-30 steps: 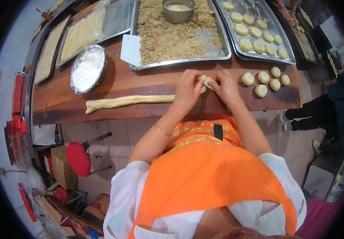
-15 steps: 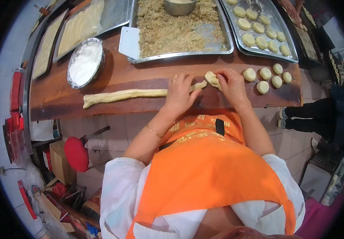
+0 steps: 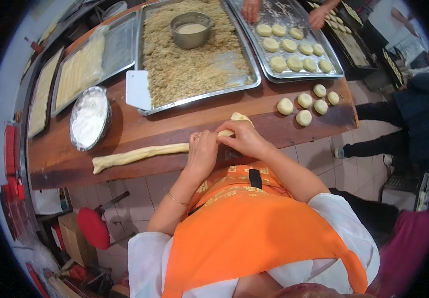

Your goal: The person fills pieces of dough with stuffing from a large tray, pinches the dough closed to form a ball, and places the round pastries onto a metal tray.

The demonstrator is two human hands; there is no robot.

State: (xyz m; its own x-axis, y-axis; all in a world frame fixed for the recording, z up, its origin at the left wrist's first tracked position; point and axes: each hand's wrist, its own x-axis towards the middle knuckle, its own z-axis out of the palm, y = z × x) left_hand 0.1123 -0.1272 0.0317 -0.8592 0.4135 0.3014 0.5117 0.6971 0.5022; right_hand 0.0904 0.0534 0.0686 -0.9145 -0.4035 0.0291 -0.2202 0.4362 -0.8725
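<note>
A long pale dough rope [image 3: 140,155] lies along the near edge of the wooden table. My left hand [image 3: 203,151] is closed over it near its right end. Right beside it, my right hand [image 3: 247,140] grips the end of the same rope, thumb and fingertips pinched together. A small lump of dough [image 3: 241,117] shows just beyond the right hand's knuckles; whether it lies on the wood or in the palm is hidden. Several round dough pieces [image 3: 304,101] sit on the table to the right.
Ahead is a metal tray of crumbly filling [image 3: 184,74] with a round metal bowl [image 3: 191,31] and white scraper [image 3: 138,90]. Flour bowl [image 3: 89,118] stands left. Another person's hands [image 3: 318,17] are over a tray [image 3: 286,75] of dough rounds. Red stool [image 3: 93,228] is below left.
My right hand has come left, close against my left hand, and now grips the rope's end. The view has shifted and turned. Another person's hands have come over the right tray.
</note>
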